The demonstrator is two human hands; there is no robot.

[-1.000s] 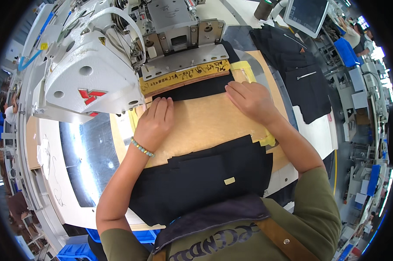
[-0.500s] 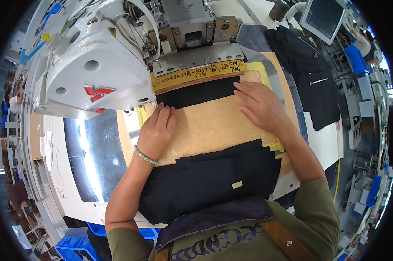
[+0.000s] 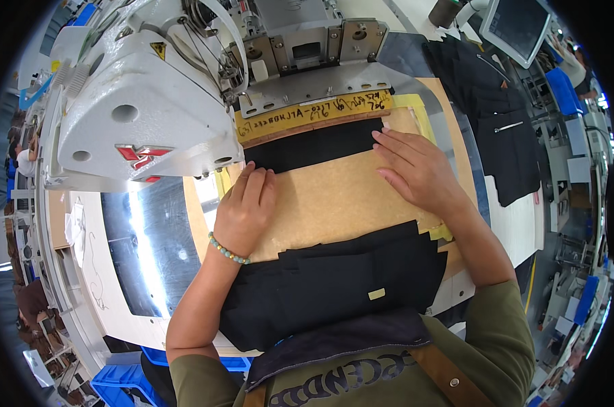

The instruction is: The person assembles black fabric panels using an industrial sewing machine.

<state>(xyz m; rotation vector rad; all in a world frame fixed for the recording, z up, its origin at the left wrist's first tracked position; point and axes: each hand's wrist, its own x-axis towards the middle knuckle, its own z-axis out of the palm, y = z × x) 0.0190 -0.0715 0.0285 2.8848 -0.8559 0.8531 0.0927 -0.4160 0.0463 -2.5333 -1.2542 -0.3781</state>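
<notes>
A black fabric strip (image 3: 313,147) lies along the yellow-edged clamp plate (image 3: 313,115) of a sewing machine, on a tan template board (image 3: 334,203). My left hand (image 3: 246,210), with a beaded bracelet at its wrist, has its fingers bent and close together on the strip's left end; the thumb is mostly hidden. At the strip's right end, my right hand (image 3: 422,169) lies with fingers stretched and fingertips touching the corner. Nearer to me, a stack of black fabric pieces (image 3: 334,278) covers the board's front edge, with a small yellow tag (image 3: 377,294) on top.
The big white machine head (image 3: 117,129) stands close to my left hand. A shiny metal plate (image 3: 144,251) spans the left side. Black pieces with zippers (image 3: 500,136) lie on the right, below a screen (image 3: 517,27). Blue crates (image 3: 120,383) stand at lower left.
The whole view has shifted slightly. Both hands stay at the two ends of the black strip, and the fabric lies as before.
</notes>
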